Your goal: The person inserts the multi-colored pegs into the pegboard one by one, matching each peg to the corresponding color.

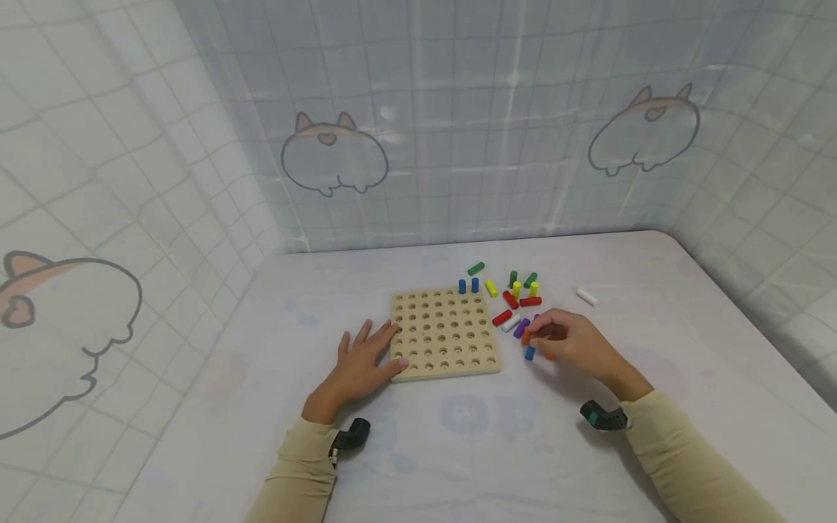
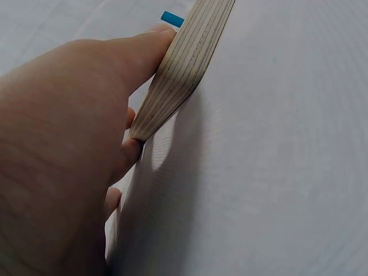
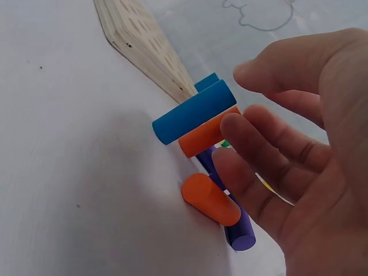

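Observation:
My left hand [image 1: 358, 369] rests at the left side of a wooden peg board [image 1: 445, 375], its straight fingers along the edge and the thumb on the near-left corner. In the left wrist view the thumb [image 2: 141, 54] touches the board's layered edge [image 2: 184, 63]. My right hand [image 1: 570, 341] is over the pegs right of the board. Thumb and fingers stand apart around the top end of an upright blue peg [image 3: 194, 112]. Close by are an upright orange peg [image 3: 201, 138], a lying orange peg [image 3: 210, 199] and purple pegs [image 3: 240, 233].
Two blue pegs [image 1: 468, 285] stand in the board's far-right holes. Red pegs [image 1: 510, 299], yellow pegs [image 1: 516, 290], green pegs [image 1: 513, 278] and a white peg [image 1: 511, 323] are scattered to the board's right. Another white peg [image 1: 586, 296] lies farther right.

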The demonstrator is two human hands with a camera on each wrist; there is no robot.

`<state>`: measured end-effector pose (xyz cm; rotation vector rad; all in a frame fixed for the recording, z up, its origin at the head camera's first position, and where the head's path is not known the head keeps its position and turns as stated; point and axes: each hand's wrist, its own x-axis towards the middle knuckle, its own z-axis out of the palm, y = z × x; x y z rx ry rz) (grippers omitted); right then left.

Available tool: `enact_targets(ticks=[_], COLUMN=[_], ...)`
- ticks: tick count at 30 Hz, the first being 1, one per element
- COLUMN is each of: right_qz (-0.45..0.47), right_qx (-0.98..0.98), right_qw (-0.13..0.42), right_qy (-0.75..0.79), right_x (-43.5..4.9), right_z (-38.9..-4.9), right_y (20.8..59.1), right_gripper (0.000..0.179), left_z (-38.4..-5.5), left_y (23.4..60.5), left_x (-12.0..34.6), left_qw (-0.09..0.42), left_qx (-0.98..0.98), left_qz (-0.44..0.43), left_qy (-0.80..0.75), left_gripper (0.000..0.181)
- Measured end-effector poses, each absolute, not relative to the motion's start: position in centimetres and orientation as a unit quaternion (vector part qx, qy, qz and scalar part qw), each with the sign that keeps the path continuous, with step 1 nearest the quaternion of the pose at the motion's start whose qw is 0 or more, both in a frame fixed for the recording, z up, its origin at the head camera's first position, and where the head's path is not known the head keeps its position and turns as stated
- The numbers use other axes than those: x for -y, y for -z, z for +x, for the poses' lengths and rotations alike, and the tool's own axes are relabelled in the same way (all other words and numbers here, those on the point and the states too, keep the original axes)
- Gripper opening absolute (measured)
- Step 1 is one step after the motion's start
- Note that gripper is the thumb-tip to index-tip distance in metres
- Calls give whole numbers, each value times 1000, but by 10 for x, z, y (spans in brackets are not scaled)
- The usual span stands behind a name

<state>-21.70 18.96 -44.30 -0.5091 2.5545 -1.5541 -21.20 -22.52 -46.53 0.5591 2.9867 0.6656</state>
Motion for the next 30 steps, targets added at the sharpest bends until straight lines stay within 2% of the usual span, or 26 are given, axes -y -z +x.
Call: enact_targets(ticks=[6,20,30], right_qz=[-191,-191,-189], right_qx=[-853,-863,-877], right_qw=[25,-4,4], right_qy=[486,467,442], right_x=[-187,-187,-187], right_z=[-217,-214,-211], right_y=[444,447,445], right_gripper=[17,15,15], left_z=[-212,-210,-210], left_y=[465,465,461], left_x=[226,225,224], left_qw=[19,22,23], left_qx=[-961,-960,-960], left_qz=[178,181,180], left_qy=[-211,-213,-214], left_gripper=[81,80,80])
